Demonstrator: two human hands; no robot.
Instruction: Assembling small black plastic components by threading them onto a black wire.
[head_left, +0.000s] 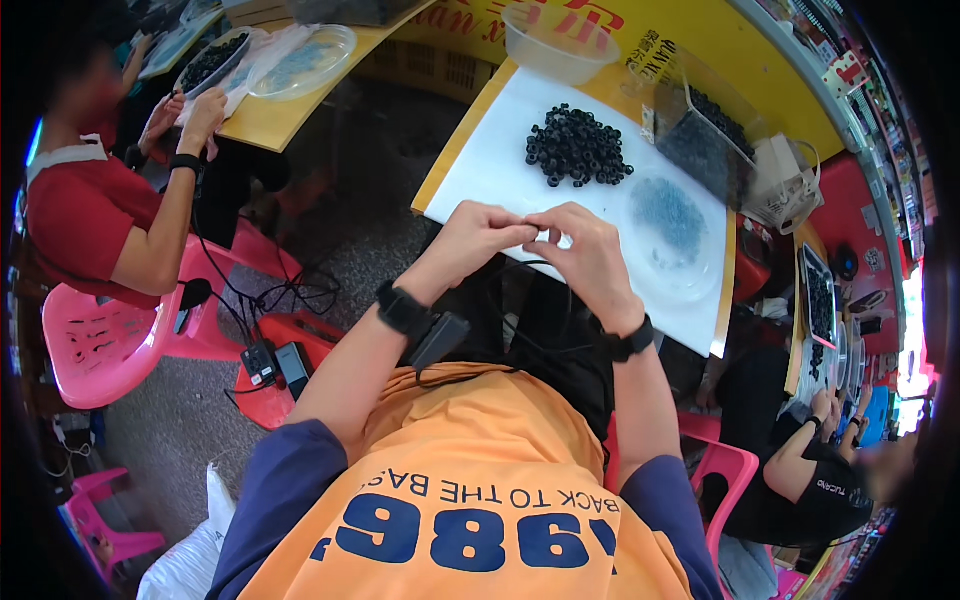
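My left hand (468,243) and my right hand (588,252) meet at the near edge of a white-covered table (480,175). Thumbs and forefingers of both are pinched together at the tips. A small dark piece seems to sit between them, mostly hidden by the fingers. Just beyond lies a heap of small black ring-shaped parts (578,146). To its right, a shallow clear plastic dish (690,287) holds many tiny bluish, see-through pieces (668,220).
A clear bowl (560,45) stands at the table's far edge. Farther right are a clear bin (700,150) with black parts and a pale bag (785,185). On the left, a co-worker in red (100,215) sits on a pink chair (105,340). Cables (285,290) trail near a red stool (262,395).
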